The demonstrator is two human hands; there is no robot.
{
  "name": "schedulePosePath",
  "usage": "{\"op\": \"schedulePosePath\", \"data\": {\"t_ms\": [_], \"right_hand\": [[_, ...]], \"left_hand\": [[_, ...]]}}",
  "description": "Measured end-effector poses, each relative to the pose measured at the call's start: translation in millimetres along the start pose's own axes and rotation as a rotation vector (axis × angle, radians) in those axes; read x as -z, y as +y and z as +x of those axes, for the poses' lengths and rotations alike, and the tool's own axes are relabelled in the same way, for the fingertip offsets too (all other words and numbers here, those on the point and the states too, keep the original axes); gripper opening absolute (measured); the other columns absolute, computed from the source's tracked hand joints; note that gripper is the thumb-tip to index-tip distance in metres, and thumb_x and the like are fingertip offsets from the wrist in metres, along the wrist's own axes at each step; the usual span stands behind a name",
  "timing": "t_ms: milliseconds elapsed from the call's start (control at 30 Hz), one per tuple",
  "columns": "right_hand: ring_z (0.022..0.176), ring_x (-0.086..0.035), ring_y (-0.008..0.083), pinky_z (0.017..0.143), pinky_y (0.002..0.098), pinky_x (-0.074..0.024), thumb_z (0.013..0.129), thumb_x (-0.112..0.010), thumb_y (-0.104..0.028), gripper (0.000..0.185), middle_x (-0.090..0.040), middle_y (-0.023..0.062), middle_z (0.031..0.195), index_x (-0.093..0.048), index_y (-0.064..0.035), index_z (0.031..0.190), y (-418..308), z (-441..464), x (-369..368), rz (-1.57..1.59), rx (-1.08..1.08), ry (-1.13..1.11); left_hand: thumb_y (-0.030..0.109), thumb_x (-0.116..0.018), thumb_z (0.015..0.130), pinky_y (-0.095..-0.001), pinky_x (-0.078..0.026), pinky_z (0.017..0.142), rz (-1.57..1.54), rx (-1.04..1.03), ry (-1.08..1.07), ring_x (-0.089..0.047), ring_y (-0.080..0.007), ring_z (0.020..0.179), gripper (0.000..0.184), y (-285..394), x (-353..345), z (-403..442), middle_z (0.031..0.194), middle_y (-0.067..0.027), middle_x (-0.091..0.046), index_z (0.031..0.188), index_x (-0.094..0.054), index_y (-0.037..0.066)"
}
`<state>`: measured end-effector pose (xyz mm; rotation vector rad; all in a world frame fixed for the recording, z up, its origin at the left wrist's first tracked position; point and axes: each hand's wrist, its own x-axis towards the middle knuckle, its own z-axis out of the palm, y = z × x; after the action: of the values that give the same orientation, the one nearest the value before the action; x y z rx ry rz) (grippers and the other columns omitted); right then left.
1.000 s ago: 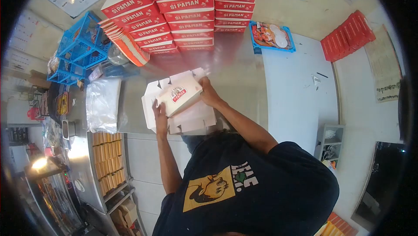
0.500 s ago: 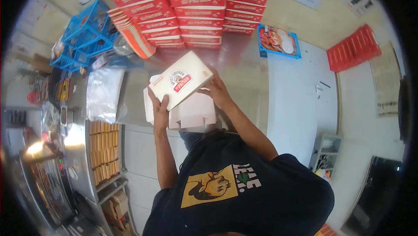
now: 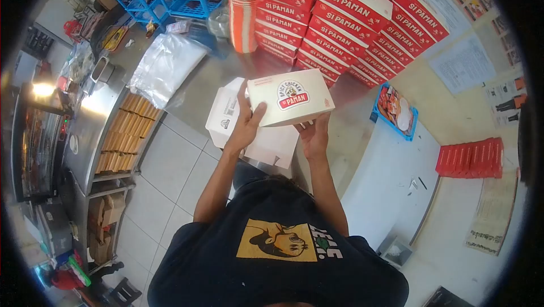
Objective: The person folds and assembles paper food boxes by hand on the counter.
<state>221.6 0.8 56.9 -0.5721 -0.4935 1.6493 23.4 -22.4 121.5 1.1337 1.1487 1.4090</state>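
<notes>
On my feed the cream Spicy Chicken Si Paman carton (image 3: pixel 292 97) sits mid-frame, a bit above center, lid face tipped toward the cam. It's held up in front of a flat pale carton blank (image 3: pixel 231 113) lying on the steel counter (image 3: pixel 340 115); can't tell if the lower edge touches the blank.

L hand (image 3: pixel 247 127): closed on the carton's left end, thumb flat on the lid near the lower left corner, fingers wrapped along the short side. R hand (image 3: pixel 313 137): approx half open, fingers curled beneath the lower right edge, thumb up by the corner. Fingertips are partly hidden, so I can't say if it's gripping or just propping.

Handling, my guess: light, thin folded card, stiff along creases & corners, soft mid-panel, prob. a bit slick if coated. Contents, if any, not visible, so wt. is uncertain. Best hold IMO: the short ends, close to the folded edges, w/ spread fingers for support below; a hard pinch mid-lid could dent it.

Nearby: red-sided Si Paman cartons (image 3: pixel 345 18) stacked at top center & upper right, orange-and-white folded packaging (image 3: pixel 242 26) just left of them, clear plastic bags (image 3: pixel 169 66) at upper left, and a blue-rimmed tray (image 3: pixel 392 129) right of center.
</notes>
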Motion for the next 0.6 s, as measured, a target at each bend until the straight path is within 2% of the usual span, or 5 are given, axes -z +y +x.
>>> {"op": "schedulePosePath", "data": {"t_ms": [100,167,233,333,600], "right_hand": [[0.116,-0.063,0.0266,0.093,0.0423,-0.0579,0.105,-0.052,-0.034,0.055,-0.054,0.0117,0.138,-0.032,-0.0126,0.152,-15,-3,-18,-0.273,0.11,0.017],[0.114,-0.064,0.0243,0.09,0.0394,-0.0589,0.105,-0.052,-0.027,0.055,-0.056,0.0108,0.134,-0.03,-0.0129,0.153,-34,-2,-33,-0.596,0.207,-0.014],[0.105,-0.065,0.0201,0.083,0.0338,-0.0582,0.102,-0.056,-0.021,0.053,-0.059,0.009,0.125,-0.036,-0.0111,0.151,-50,-7,-52,-0.676,0.283,-0.072],[0.096,-0.064,0.0273,0.082,0.036,-0.0558,0.094,-0.061,-0.015,0.055,-0.058,0.0184,0.117,-0.046,-0.0083,0.146,-71,-25,-91,-1.207,0.245,-0.404],[0.099,-0.063,0.028,0.084,0.0361,-0.0535,0.094,-0.061,-0.02,0.051,-0.058,0.018,0.117,-0.049,-0.0083,0.143,-74,-35,-90,-1.234,0.237,-0.321]], "left_hand": [[0.02,-0.065,0.097,-0.0432,-0.025,0.118,0.045,-0.083,0.025,-0.025,-0.033,0.147,0.088,-11,9,-4,0.155,-0.0252,-0.026,0.159,-0.004,0.007],[0.03,-0.072,0.09,-0.047,-0.017,0.122,0.719,-0.262,0.095,-0.013,-0.037,0.152,0.095,8,14,-5,0.162,-0.0255,-0.013,0.159,-0.01,0.007],[0.044,-0.081,0.079,-0.0522,-0.019,0.121,0.679,-0.289,0.07,-0.013,-0.042,0.151,0.107,27,15,0,0.163,-0.0265,-0.009,0.159,-0.019,0.009],[0.059,-0.083,0.066,-0.0563,-0.022,0.119,0.689,-0.353,-0.285,-0.014,-0.0448,0.15,0.109,41,6,3,0.163,-0.0236,-0.011,0.154,-0.036,0.016],[0.034,-0.092,0.06,-0.0535,-0.035,0.116,0.775,-0.335,-0.234,-0.027,-0.0481,0.145,0.102,52,-17,-9,0.161,-0.0241,-0.016,0.149,-0.046,0.021]]}}
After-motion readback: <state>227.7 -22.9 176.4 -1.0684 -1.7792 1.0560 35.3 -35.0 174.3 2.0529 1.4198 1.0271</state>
